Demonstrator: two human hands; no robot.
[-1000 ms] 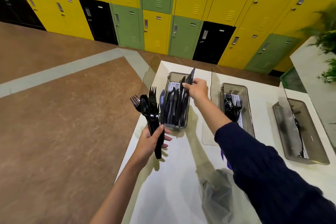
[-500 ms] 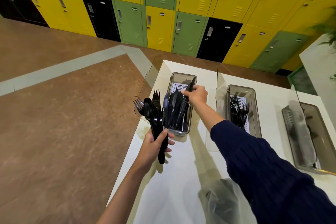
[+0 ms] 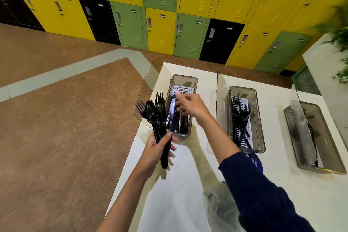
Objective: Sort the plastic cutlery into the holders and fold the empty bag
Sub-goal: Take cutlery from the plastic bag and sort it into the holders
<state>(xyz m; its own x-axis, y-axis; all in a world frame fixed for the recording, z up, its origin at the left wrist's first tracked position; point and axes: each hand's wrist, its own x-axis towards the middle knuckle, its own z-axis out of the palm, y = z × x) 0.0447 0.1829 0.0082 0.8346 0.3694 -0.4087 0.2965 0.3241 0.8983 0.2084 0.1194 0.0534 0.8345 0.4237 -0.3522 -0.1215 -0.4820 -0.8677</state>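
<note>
Left hand (image 3: 155, 149) grips the cutlery bundle (image 3: 151, 115), centre frame. Right hand (image 3: 190, 107), fingers spread, hovers over the leftmost holder (image 3: 185, 80)

The white tabletop (image 3: 169, 203) carries three smoky see-through holders in a row, well apart. The left holder (image 3: 190, 84) is at the far left corner with black knives (image 3: 180, 124) in it, the middle holder (image 3: 259, 118) has black forks (image 3: 239, 117), and the right holder (image 3: 329, 147) has what may be a single dark spoon (image 3: 313, 137), too blurred to be sure. A crumpled clear bag (image 3: 216, 205) lies near the front edge, and a small purple thing (image 3: 256, 162) sits at the near end of the middle holder.
</note>
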